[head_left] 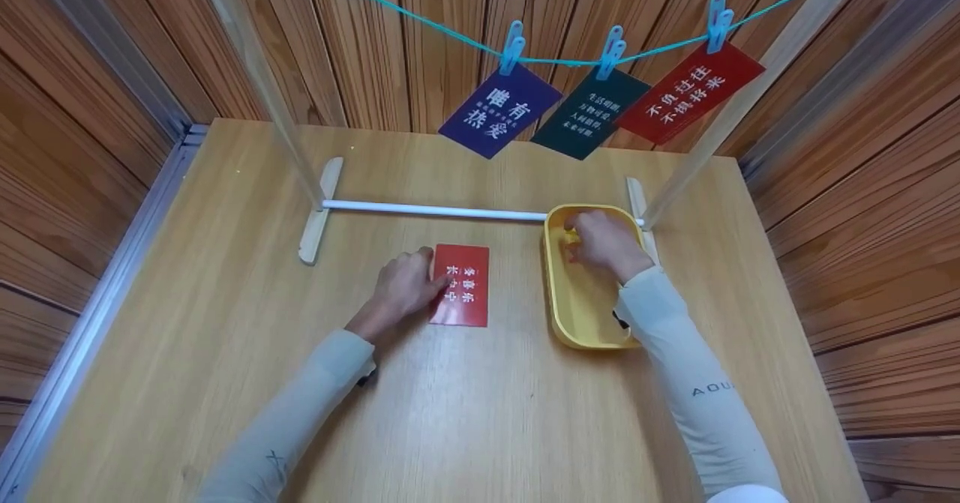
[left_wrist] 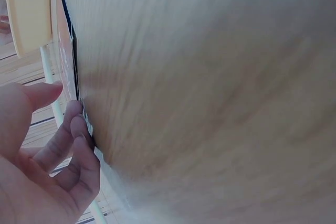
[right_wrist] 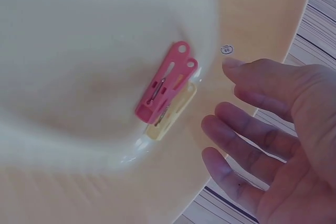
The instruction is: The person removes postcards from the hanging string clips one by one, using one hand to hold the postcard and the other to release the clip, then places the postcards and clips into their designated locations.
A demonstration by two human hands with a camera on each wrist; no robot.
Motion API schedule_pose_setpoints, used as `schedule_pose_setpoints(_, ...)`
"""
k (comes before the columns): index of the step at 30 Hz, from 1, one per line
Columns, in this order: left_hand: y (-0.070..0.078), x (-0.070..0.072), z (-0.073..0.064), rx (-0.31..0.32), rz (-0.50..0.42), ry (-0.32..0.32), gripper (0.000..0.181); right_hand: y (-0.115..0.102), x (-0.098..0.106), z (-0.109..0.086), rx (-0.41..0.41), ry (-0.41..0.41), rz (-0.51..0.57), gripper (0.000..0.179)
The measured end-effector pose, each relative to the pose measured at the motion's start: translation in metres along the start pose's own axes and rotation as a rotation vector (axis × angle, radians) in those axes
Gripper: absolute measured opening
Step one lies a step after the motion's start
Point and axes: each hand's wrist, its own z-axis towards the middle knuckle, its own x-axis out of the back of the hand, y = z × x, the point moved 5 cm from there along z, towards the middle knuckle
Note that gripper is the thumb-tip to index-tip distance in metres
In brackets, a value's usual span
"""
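Note:
A red card (head_left: 471, 300) with white characters lies on the table, left of the yellow tray (head_left: 556, 315). My left hand (head_left: 405, 282) is at its left edge, thumb over its face and curled fingertips at the edge, pinching it. In the left wrist view, the card (left_wrist: 66, 51) shows edge-on beside the thumb. My right hand (head_left: 604, 242) reaches into the tray's far end, fingers loosely bent and apart. Near those fingertips, a pink clothespin (right_wrist: 165, 85) overlaps a yellow clothespin (right_wrist: 181, 109) at the tray's inner corner; the right wrist view shows a gap between hand and pins.
Above the table hangs a teal cord (head_left: 427, 22). Blue clothespins (head_left: 513, 47) hold a purple card (head_left: 500, 111), a dark green card (head_left: 591, 115) and another red card (head_left: 690, 94) on it. Posts (head_left: 262, 83) and a white crossbar (head_left: 435, 210) stand behind the tray.

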Motion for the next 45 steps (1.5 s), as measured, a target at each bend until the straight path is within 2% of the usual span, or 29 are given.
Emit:
schedule_pose_setpoints(10, -0.001, 0.005, 0.002, -0.001, -0.026, -0.023, 0.056, -0.006, 0.004, 0.001, 0.023, 0.014, 0.024, 0.041)
schedule_pose_setpoints(16, -0.001, 0.009, 0.004, 0.017, -0.043, -0.028, 0.057, -0.006, 0.009, 0.002, 0.008, 0.017, 0.1, 0.046)
schedule_pose_setpoints(24, 0.0, 0.022, 0.005, 0.019, -0.064, -0.027, 0.058, -0.012, 0.024, -0.004, 0.083, 0.114, 0.142, 0.042)
schedule_pose_setpoints(27, 0.001, 0.025, 0.005, 0.01, -0.093, -0.013, 0.054, -0.014, 0.027, -0.007, 0.095, 0.142, 0.149, 0.041)
schedule_pose_setpoints(37, 0.009, 0.034, 0.006, -0.027, -0.127, 0.103, 0.048, -0.026, 0.037, -0.01, 0.122, 0.216, 0.191, 0.035)
schedule_pose_setpoints(45, 0.012, 0.044, 0.009, -0.033, -0.229, 0.12, 0.053, -0.039, 0.048, -0.014, 0.182, 0.317, 0.194, 0.03)
